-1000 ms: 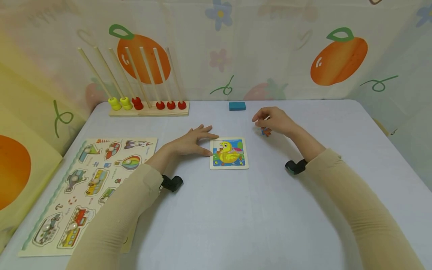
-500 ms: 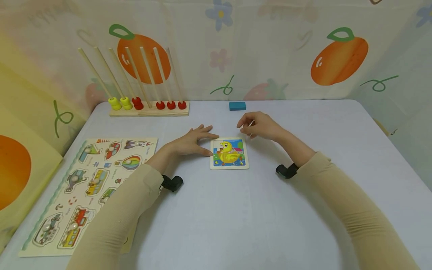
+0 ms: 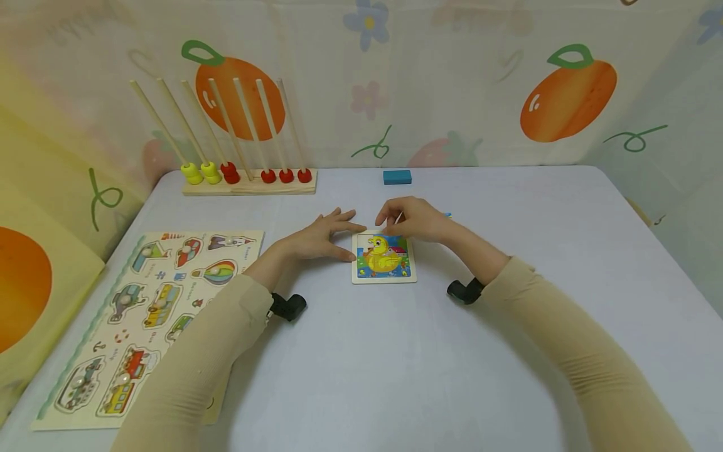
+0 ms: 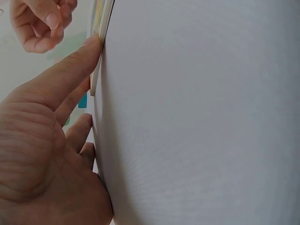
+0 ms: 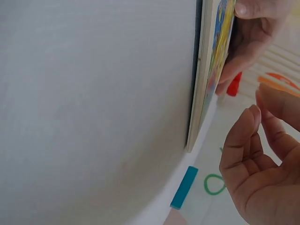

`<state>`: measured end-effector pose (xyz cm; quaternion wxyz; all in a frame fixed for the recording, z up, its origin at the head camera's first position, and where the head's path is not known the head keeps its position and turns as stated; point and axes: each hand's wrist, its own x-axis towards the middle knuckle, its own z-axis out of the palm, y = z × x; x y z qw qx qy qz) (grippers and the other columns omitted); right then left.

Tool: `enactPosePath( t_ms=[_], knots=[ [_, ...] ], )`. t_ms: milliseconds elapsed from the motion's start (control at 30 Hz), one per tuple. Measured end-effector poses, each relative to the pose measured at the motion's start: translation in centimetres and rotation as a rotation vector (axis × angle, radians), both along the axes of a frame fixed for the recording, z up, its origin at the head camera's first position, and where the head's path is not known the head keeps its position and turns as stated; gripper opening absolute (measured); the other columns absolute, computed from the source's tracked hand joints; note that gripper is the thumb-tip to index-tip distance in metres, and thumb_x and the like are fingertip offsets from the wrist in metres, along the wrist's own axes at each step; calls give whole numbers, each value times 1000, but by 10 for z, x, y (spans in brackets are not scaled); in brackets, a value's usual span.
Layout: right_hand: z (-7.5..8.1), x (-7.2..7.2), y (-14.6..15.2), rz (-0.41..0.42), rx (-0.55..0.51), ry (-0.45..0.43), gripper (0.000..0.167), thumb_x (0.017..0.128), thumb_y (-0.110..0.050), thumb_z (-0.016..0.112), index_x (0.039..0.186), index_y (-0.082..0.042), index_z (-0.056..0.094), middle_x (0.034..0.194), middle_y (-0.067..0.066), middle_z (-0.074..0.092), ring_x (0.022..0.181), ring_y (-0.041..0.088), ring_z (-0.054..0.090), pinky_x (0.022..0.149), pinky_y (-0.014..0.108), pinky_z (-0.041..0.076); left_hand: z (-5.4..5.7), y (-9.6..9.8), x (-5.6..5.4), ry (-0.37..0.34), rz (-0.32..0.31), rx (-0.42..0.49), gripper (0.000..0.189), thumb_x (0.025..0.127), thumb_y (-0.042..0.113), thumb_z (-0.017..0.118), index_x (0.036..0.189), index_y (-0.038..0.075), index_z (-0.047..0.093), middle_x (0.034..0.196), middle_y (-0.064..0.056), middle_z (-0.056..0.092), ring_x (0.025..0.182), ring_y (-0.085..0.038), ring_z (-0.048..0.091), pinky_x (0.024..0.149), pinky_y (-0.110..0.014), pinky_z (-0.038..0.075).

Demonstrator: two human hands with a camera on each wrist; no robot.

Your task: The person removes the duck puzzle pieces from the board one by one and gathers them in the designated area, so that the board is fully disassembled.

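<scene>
A square wooden duck puzzle (image 3: 384,258) in a pale frame lies at the table's middle. My left hand (image 3: 313,242) rests at its left side, thumb against the edge and index fingertip at the top-left corner. The left wrist view shows that thumb (image 4: 61,77) on the frame's side. My right hand (image 3: 418,220) hovers over the puzzle's top-right corner with loosely bent fingers. In the right wrist view nothing shows between the right hand's (image 5: 260,154) thumb and fingers. Behind the right wrist, a small blue-and-yellow thing (image 3: 449,215) peeks out, mostly hidden.
A large vehicle peg puzzle board (image 3: 160,301) lies on the left, partly under the left sleeve. At the back left stands a wooden rod stand (image 3: 243,191) with yellow and red beads. A blue block (image 3: 397,177) sits at the back edge, before the printed curtain.
My right hand has travelled left from beside the small colourful thing to above the puzzle's top-right corner. The left hand and the puzzle have stayed put.
</scene>
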<state>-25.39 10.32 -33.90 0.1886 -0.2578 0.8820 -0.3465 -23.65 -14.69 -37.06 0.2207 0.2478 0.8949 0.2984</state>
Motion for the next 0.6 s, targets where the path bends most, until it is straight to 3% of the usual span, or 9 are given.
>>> enactPosePath(
  t_ms=[333, 600],
  knots=[
    [-1, 2, -10, 90, 63, -10, 26, 87, -11, 70, 112, -9, 66, 94, 7, 61, 83, 21, 59, 77, 25, 49, -1, -1, -2, 11, -14, 7, 66, 87, 31, 71, 147, 19, 48, 168, -11, 15, 157, -37, -4, 124, -62, -8],
    [-6, 4, -12, 137, 133, -16, 32, 85, -11, 75, 115, -12, 64, 104, 11, 60, 79, 20, 53, 71, 24, 45, -1, -1, -1, 9, -13, 12, 66, 86, 31, 72, 147, 19, 48, 168, -11, 15, 157, -37, -4, 124, -62, -8]
  ],
)
